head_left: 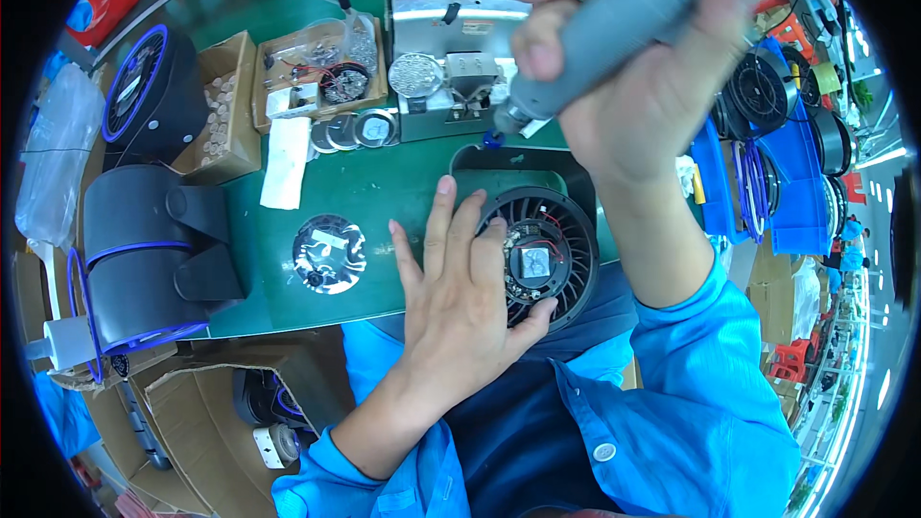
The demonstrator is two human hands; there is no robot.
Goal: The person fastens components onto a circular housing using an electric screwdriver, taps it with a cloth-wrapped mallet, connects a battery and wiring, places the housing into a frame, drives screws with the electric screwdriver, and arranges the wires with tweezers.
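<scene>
Both your hands are busy: your left hand [459, 302] lies flat, fingers spread, on the black fan wheel [537, 254] at the bench's [384, 182] near edge, hiding its left side. Your right hand [641, 67] clenches a grey power screwdriver [614, 29] above it, its top cut off. Beyond stand a metal machine [451, 34] and a cardboard box [321, 72]; a foil disc [329, 251] lies left.

Green bench [403, 182] with round fan [542, 254], foil disc [329, 251], white cloth [286, 161], cardboard boxes [321, 72].
</scene>
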